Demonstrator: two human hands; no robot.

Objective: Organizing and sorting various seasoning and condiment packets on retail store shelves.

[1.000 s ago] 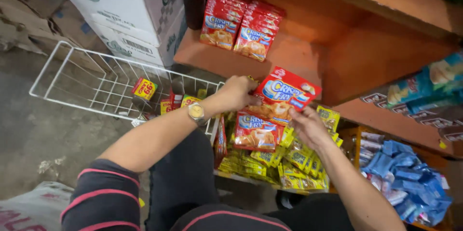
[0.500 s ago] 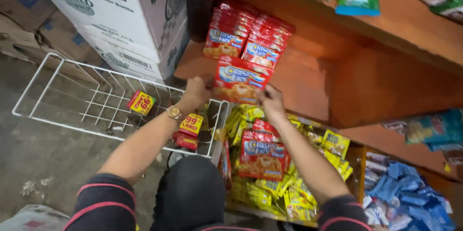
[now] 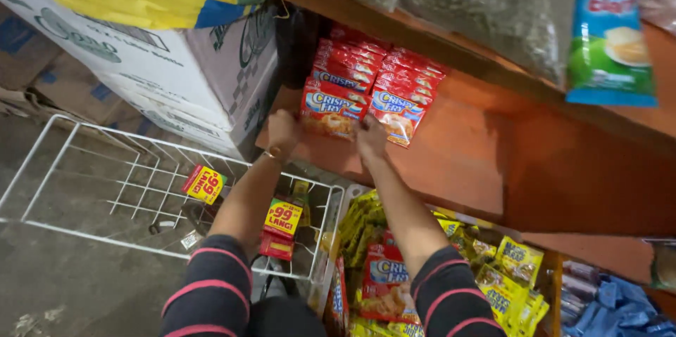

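A red snack packet (image 3: 329, 113) is being gripped at its near edge by left hand (image 3: 283, 130) and right hand (image 3: 369, 138) (fingers closed), against the far rows on the orange shelf (image 3: 451, 161).

Surfaces: film, painted wood, wire, card.

Red snack packets (image 3: 331, 108) at the hands: glossy plastic film, creased, light catching on the fronts. Shelf (image 3: 458, 161) beneath them: wood, orange paint, smooth with a dull sheen. Wire rack (image 3: 84, 168): thin metal rod, white coating, smooth. Carton (image 3: 155, 69) beside the shelf: printed cardboard, matt. Yellow packets (image 3: 510, 266) lower down: shiny plastic film. Sleeves (image 3: 211, 291): knitted cloth, dark with pink stripes, matt. Floor (image 3: 70, 273): rough grey concrete.
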